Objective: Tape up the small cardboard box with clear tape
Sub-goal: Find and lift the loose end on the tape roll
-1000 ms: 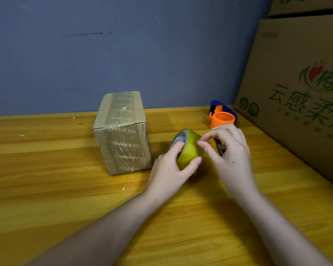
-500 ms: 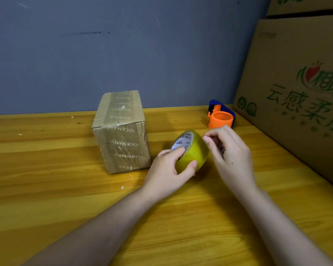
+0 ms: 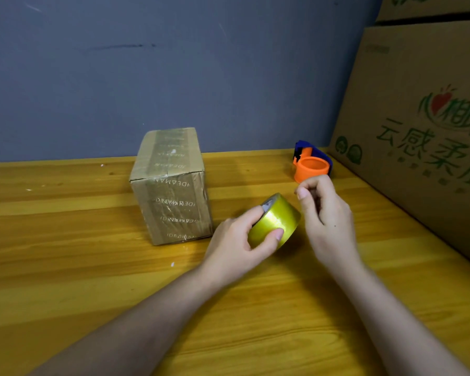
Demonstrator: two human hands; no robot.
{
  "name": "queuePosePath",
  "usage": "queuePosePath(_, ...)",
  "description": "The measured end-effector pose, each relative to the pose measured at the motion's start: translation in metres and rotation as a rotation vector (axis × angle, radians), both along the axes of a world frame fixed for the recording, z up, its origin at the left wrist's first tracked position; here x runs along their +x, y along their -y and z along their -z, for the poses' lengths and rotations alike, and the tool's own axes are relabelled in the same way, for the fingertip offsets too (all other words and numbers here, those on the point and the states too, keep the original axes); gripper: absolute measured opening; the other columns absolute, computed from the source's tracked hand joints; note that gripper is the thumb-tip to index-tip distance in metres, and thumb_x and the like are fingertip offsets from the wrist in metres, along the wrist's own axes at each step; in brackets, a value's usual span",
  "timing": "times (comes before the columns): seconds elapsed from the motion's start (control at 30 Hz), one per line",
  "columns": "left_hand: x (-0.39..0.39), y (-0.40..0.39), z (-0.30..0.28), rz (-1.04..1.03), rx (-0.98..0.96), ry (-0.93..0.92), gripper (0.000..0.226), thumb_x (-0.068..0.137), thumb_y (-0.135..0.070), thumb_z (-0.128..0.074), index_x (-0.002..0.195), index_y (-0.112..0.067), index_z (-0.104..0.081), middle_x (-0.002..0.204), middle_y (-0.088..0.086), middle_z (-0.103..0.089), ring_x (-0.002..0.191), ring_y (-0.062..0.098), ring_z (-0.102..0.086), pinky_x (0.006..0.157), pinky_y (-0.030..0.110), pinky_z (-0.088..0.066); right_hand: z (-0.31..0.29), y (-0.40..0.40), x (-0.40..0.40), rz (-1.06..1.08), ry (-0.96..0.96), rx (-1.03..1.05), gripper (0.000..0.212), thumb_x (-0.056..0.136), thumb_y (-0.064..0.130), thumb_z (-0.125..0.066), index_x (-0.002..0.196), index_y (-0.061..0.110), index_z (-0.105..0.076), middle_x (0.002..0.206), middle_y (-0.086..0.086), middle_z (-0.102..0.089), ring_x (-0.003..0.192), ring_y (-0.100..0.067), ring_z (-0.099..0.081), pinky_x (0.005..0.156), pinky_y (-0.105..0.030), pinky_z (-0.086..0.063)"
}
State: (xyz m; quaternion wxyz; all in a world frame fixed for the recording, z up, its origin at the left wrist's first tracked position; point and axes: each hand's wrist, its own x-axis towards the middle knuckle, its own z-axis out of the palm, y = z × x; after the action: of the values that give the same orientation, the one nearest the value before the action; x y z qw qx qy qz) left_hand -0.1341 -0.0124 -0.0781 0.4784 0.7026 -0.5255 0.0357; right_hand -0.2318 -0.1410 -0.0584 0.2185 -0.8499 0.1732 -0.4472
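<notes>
Tape roll point(image 3: 276, 222) sits gripped in the left hand point(image 3: 235, 246), thumb across the glossy yellow-tinted band and a fingertip hooked over the rim by the core, so the roll is braced just above the worktop point(image 3: 65, 267) and cannot spin. Right hand point(image 3: 324, 213) hovers touching or nearly touching the roll's far edge, fingers curled with thumb and forefinger pinched together; this looks like picking at or lifting the loose end of the tape, though any strip between the fingertips is too clear to make out, so I cannot tell whether it grasps anything. Small cardboard box point(image 3: 171, 185) stands upright on the worktop just left of the left hand, apart from it, already wearing bands of printed tape on its top and front. Beyond the right hand, near the wall, rests an orange and blue tape dispenser point(image 3: 311, 165), unused. Big printed cartons point(image 3: 418, 118) hem in the right side, but nothing lies between the roll and the box
</notes>
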Motion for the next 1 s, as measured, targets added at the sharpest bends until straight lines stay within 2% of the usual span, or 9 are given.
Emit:
queuePosePath(0.13, 0.002, 0.000, -0.001, -0.147, 0.061, 0.170, 0.036, 0.076, -0.058, -0.042, 0.088, -0.025, -0.050, 0.045, -0.003, -0.037, 0.049, 0.023, -0.053, 0.049, 0.027, -0.037, 0.001, -0.002, 0.000, 0.071, -0.014, -0.152, 0.012, 0.096, 0.031, -0.041, 0.096, 0.021, -0.048, 0.078, 0.012, -0.050, 0.068, -0.012, -0.051, 0.057, -0.029, -0.036)
queuePosePath(0.2, 0.000, 0.000, -0.003, -0.145, 0.053, 0.124, 0.038, 0.076, -0.060, -0.041, 0.086, -0.024, -0.050, 0.051, 0.003, -0.052, 0.055, 0.032, -0.059, 0.052, 0.034, -0.046, 0.000, -0.003, 0.000, 0.051, 0.005, -0.221, 0.014, 0.095, 0.027, -0.042, 0.095, 0.016, -0.051, 0.080, 0.009, -0.051, 0.071, -0.010, -0.049, 0.059, -0.020, -0.029)
queuePosePath(0.27, -0.002, 0.002, -0.004, -0.112, 0.034, 0.014, 0.034, 0.075, -0.061, -0.040, 0.079, -0.028, -0.042, 0.057, 0.007, -0.063, 0.058, 0.030, -0.061, 0.057, 0.039, -0.051, -0.002, -0.003, -0.001, 0.045, -0.008, -0.272, 0.016, 0.095, 0.026, -0.043, 0.093, 0.013, -0.053, 0.079, 0.002, -0.059, 0.073, -0.011, -0.051, 0.060, -0.019, -0.027)
queuePosePath(0.53, -0.005, 0.010, -0.007, -0.027, 0.020, -0.174, 0.032, 0.077, -0.057, -0.045, 0.075, -0.025, -0.044, 0.053, 0.004, -0.063, 0.057, 0.030, -0.061, 0.062, 0.045, -0.052, -0.012, -0.001, -0.007, 0.041, -0.081, -0.424, 0.020, 0.095, 0.026, -0.043, 0.092, 0.012, -0.057, 0.081, -0.005, -0.063, 0.072, -0.023, -0.058, 0.062, -0.030, -0.042)
queuePosePath(0.67, -0.005, 0.008, -0.013, -0.084, 0.049, -0.123, 0.032, 0.076, -0.061, -0.042, 0.074, -0.030, -0.043, 0.057, 0.004, -0.062, 0.059, 0.029, -0.060, 0.060, 0.040, -0.051, -0.020, -0.007, -0.011, -0.002, -0.075, -0.483, 0.022, 0.096, 0.023, -0.043, 0.091, 0.009, -0.059, 0.081, -0.005, -0.063, 0.072, -0.024, -0.059, 0.061, -0.036, -0.048)
queuePosePath(0.73, -0.006, 0.006, -0.021, -0.150, 0.111, 0.029, 0.027, 0.081, -0.059, -0.042, 0.085, -0.033, -0.048, 0.066, 0.001, -0.062, 0.069, 0.030, -0.062, 0.062, 0.035, -0.046, -0.028, -0.011, -0.013, -0.010, -0.070, -0.472, 0.018, 0.095, 0.021, -0.045, 0.091, 0.010, -0.058, 0.081, -0.004, -0.063, 0.072, -0.021, -0.059, 0.062, -0.032, -0.047)
queuePosePath(0.87, -0.008, 0.007, -0.030, -0.330, 0.304, 0.301, 0.047, 0.091, -0.054, -0.040, 0.127, -0.023, -0.044, 0.101, 0.011, -0.070, 0.095, 0.037, -0.063, 0.073, 0.035, -0.043, -0.040, -0.017, -0.015, -0.014, -0.209, -0.527, 0.017, 0.095, 0.024, -0.041, 0.089, 0.014, -0.055, 0.079, -0.002, -0.062, 0.068, -0.021, -0.058, 0.055, -0.037, -0.050)
queuePosePath(0.93, -0.009, 0.007, -0.034, -0.360, 0.336, 0.311, 0.048, 0.091, -0.054, -0.039, 0.127, -0.024, -0.044, 0.104, 0.011, -0.069, 0.097, 0.037, -0.063, 0.074, 0.035, -0.044, -0.046, -0.018, -0.015, -0.013, -0.247, -0.521, 0.019, 0.095, 0.027, -0.039, 0.089, 0.016, -0.053, 0.079, 0.000, -0.062, 0.069, -0.020, -0.058, 0.054, -0.035, -0.050)
queuePosePath(1.0, -0.006, 0.008, -0.037, -0.315, 0.346, 0.131, 0.043, 0.089, -0.055, -0.041, 0.123, -0.030, -0.048, 0.100, 0.010, -0.071, 0.094, 0.036, -0.065, 0.075, 0.034, -0.048, -0.052, -0.021, -0.016, -0.027, -0.244, -0.502, 0.018, 0.095, 0.028, -0.039, 0.090, 0.017, -0.053, 0.080, 0.001, -0.062, 0.071, -0.018, -0.058, 0.055, -0.033, -0.049)
